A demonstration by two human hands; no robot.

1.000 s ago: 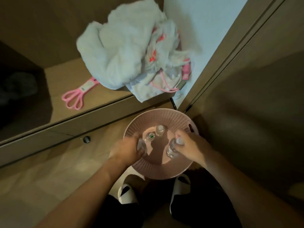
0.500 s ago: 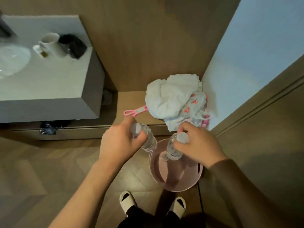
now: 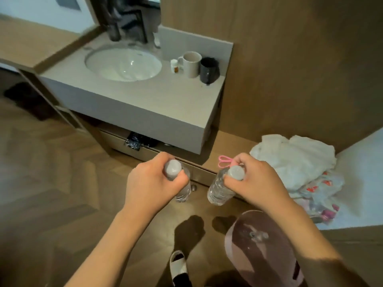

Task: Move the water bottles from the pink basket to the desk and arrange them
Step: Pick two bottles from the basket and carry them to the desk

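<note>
My left hand [image 3: 153, 183] grips a clear water bottle [image 3: 183, 189] round its neck, just under the white cap. In my right hand [image 3: 255, 183] hangs a second clear bottle [image 3: 217, 189], held the same way. Both bottles are in the air above the wooden floor, in front of the grey counter [image 3: 161, 96]. The pink basket [image 3: 230, 241] stands on the floor at the lower right, under my right forearm. Two more bottles [image 3: 256, 235] show inside it, blurred.
The counter has a white sink [image 3: 124, 63] on the left and a white mug [image 3: 191, 64], a dark mug [image 3: 209, 70] and a small bottle [image 3: 174, 66] on the right. White towels [image 3: 290, 158] and a pink handle [image 3: 224, 161] lie on a low ledge. My slipper [image 3: 177, 263] is below.
Both hands have lifted their bottles out of the basket and up and away from it. The view has swung left and up, bringing the counter and sink into sight.
</note>
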